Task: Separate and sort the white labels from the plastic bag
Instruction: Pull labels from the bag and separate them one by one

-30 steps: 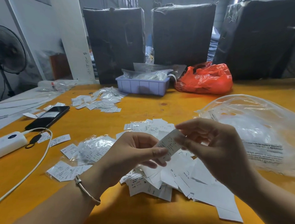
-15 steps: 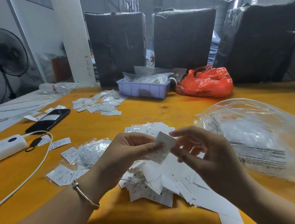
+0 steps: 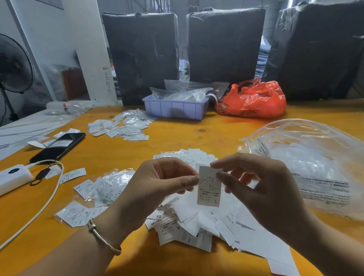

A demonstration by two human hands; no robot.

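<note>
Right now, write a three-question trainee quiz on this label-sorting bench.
1. True or false: both hands pinch the same raised label.
2. Which size letter is printed at that label's lower corner? A) S B) L C) XS
3. Fill in: the lilac tray at the back of the table stands directly left of a ____ plastic bag.

Key: 1 true, left hand and right hand each pinch a side edge; 2 B; 3 red.

Both hands' fingers (image 3: 187, 181) pinch one upright white label (image 3: 209, 188) above the label pile (image 3: 204, 224).
</note>
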